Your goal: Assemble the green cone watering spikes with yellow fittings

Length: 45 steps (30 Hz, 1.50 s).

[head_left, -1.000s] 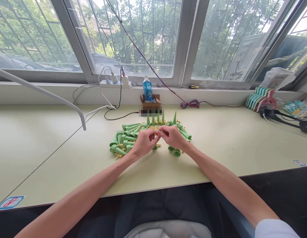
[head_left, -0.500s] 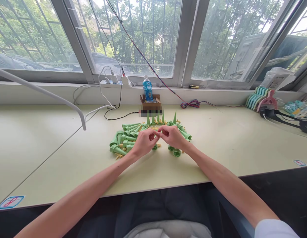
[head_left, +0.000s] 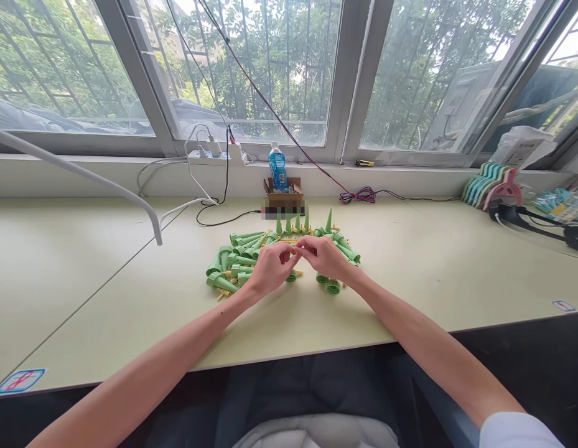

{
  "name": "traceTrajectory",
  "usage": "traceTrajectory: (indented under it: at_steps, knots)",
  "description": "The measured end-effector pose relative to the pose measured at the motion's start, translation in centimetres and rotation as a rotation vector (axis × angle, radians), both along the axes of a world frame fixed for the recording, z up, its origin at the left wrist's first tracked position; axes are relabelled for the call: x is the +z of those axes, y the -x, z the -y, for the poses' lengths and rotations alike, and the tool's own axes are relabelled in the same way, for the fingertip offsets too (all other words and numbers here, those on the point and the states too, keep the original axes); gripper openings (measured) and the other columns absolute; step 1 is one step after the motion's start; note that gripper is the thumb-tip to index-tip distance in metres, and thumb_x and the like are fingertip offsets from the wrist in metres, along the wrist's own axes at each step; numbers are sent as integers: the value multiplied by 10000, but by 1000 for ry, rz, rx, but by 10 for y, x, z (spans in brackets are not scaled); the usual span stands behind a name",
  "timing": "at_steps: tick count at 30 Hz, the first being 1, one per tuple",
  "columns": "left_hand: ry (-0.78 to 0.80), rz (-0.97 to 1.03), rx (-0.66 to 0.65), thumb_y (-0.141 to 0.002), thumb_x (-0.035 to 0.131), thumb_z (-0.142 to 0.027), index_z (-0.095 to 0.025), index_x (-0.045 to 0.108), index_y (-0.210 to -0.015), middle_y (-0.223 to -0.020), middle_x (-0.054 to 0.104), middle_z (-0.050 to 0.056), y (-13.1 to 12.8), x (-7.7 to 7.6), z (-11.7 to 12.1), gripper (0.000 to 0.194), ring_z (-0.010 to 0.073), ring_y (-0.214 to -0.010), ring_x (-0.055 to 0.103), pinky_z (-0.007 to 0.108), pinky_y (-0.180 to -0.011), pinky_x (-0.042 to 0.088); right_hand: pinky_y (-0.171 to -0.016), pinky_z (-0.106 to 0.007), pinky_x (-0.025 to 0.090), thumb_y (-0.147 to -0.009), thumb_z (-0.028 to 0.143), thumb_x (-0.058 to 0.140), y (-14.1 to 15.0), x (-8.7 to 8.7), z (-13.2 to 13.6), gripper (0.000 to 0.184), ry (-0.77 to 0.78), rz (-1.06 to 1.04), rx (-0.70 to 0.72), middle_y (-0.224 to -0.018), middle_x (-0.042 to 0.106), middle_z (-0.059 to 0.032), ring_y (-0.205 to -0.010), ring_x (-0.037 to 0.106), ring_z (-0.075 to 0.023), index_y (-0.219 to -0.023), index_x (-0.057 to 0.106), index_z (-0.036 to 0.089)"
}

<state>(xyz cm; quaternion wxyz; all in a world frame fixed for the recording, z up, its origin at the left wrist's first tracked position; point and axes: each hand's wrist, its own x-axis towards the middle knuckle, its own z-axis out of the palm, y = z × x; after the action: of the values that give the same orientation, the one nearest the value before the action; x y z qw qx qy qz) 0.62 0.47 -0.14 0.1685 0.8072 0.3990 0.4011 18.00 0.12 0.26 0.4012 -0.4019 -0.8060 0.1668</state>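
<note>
My left hand [head_left: 275,266] and my right hand [head_left: 323,256] meet fingertip to fingertip above the table, each closed in a pinch. Whatever sits between the fingertips is too small and covered to name. Left of and behind my left hand lies a heap of green plastic cone spikes [head_left: 246,241] with ridged collars, mixed with small yellow stick-like pieces [head_left: 223,294]. Several green spikes [head_left: 307,221] stand upright behind my hands. More green spikes [head_left: 348,251] lie beyond my right hand, and a round green cap [head_left: 333,287] rests below it, its hollow side showing.
A blue-labelled bottle [head_left: 278,168] stands in a small cardboard box [head_left: 284,200] at the back. Black cable and a coiled red-blue wire [head_left: 358,196] run along the sill. A white curved tube [head_left: 106,177] reaches in from the left. Hangers [head_left: 491,185] and a black headset-like item [head_left: 531,224] sit right.
Almost nothing differs. Both hands keep their place with fingertips together, apart from a very slight shift of the fingers.
</note>
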Motion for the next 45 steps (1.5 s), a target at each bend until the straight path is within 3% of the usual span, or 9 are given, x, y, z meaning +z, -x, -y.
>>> traceTrajectory:
  at_steps: [10,16,25,34,45]
  knots:
    - [62,65,26,-834,596,-377,-163,703,-784,-535,482,-34,1,1,-1,244,97,-503,359,242,-527,332,-543,-220,315,-939,307,483,-2,-2,-1,183,-35,-24,-15,-555,452,58,-499,363,-84,-920,613,179]
    - [249,270,-11,-809,628,-439,-154,688,-775,-657,603,14,1,5,-1,293,109,-549,468,235,-526,374,-566,-224,370,-932,323,500,-2,3,2,181,-51,-37,-20,-611,518,36,-517,410,-88,-948,604,176]
    - [467,421,-25,-794,647,-467,-155,670,-743,-565,474,-27,1,10,1,317,68,-469,320,215,-433,255,-571,-229,431,-873,331,611,-1,2,1,183,-52,-51,12,-795,638,-8,-532,479,-78,-977,600,181]
    - [538,442,-66,-814,620,-489,-153,652,-757,-542,358,-44,0,10,2,342,66,-467,283,206,-428,207,-601,-243,443,-932,337,526,0,1,0,182,-66,-49,9,-863,659,-36,-599,508,-99,-963,612,180]
    - [531,496,-111,-794,651,-487,-165,602,-788,-549,380,-58,-1,10,1,326,53,-439,302,195,-403,216,-609,-246,457,-959,347,469,-1,1,0,212,-35,-102,28,-904,660,-47,-667,570,-118,-989,604,188]
